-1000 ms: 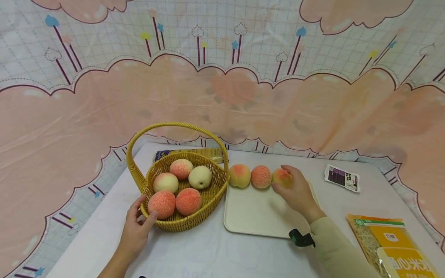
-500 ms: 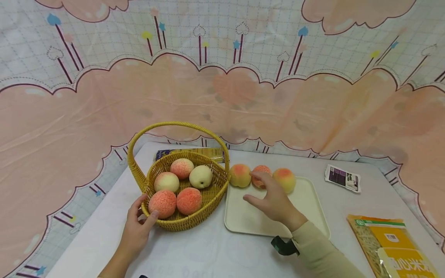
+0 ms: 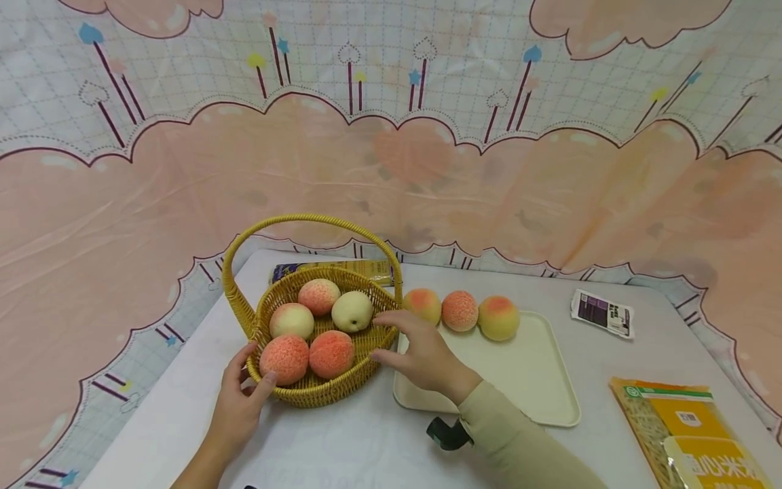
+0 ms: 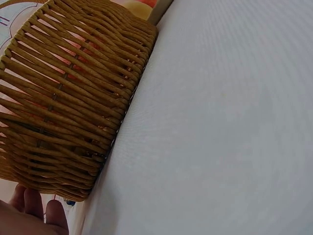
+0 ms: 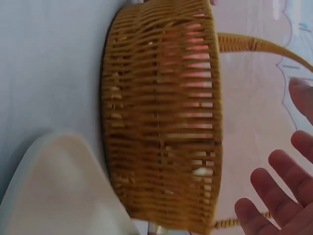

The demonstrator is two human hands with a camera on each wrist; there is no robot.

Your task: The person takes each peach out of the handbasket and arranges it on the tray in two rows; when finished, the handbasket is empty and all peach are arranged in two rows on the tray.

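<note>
A yellow wicker basket with a tall arched handle stands left of centre in the head view. Inside lie several peaches, among them a red one and a pale one. My left hand grips the basket's near-left rim, with the thumb over the edge beside a red peach. Over the basket's right rim hovers my right hand, thumb and fingers spread and holding nothing. In the right wrist view, that hand's fingers are apart from the woven wall.
A cream tray lies right of the basket, with three peaches in a row along its far edge. Behind the basket is a long yellow packet. To the right are a small purple-and-white pouch and a yellow grain bag.
My right hand has left the rightmost peach on the tray and moved left, past the other peaches, to the basket's right rim. The left hand stays on the basket.
</note>
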